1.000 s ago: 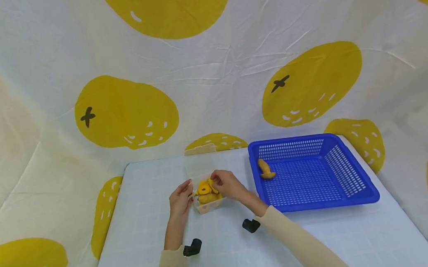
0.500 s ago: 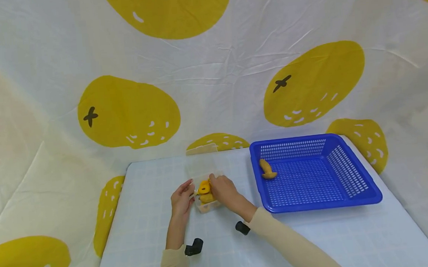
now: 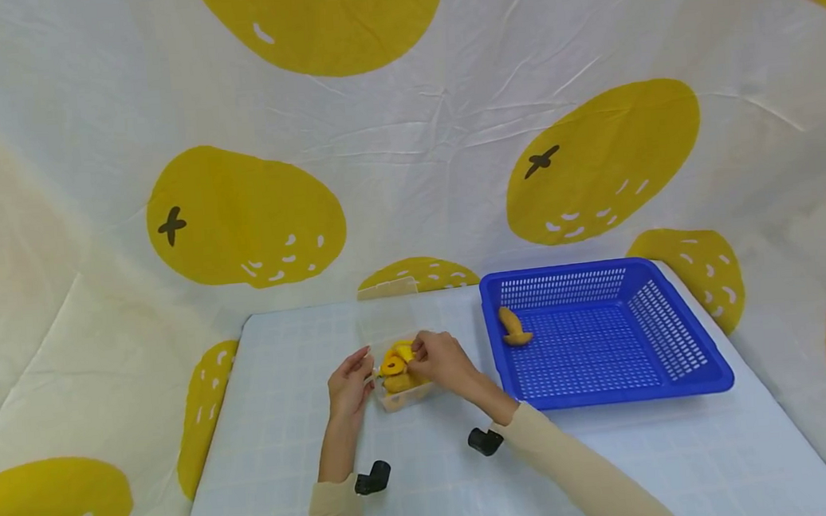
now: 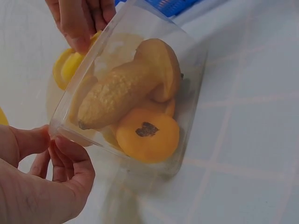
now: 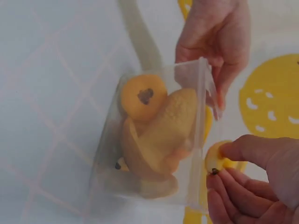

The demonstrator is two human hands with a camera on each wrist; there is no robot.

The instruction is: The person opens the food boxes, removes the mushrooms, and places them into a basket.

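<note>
A clear plastic box (image 3: 403,401) stands on the table. My left hand (image 3: 348,386) pinches its rim between thumb and fingers, as the left wrist view shows. Inside lie a tan mushroom-shaped piece (image 4: 126,88) with a rough stem and a round orange piece (image 4: 148,136) with a dark mark; other pieces are partly hidden. My right hand (image 3: 447,361) is at the box's right side. In the right wrist view its thumb and fingers pinch a curved yellow banana-like piece (image 5: 214,156) with a dark tip, at the box's open top.
The box's clear lid (image 3: 388,316) stands open at the back. To the right is a blue basket (image 3: 620,396) holding a tan mushroom-shaped piece (image 3: 514,328). A fruit-print cloth (image 3: 423,193) hangs behind the table (image 3: 281,427).
My right hand reached left over the box half a second ago, then drew back right. More of the yellow banana-like piece shows now. My left hand keeps its place on the rim.
</note>
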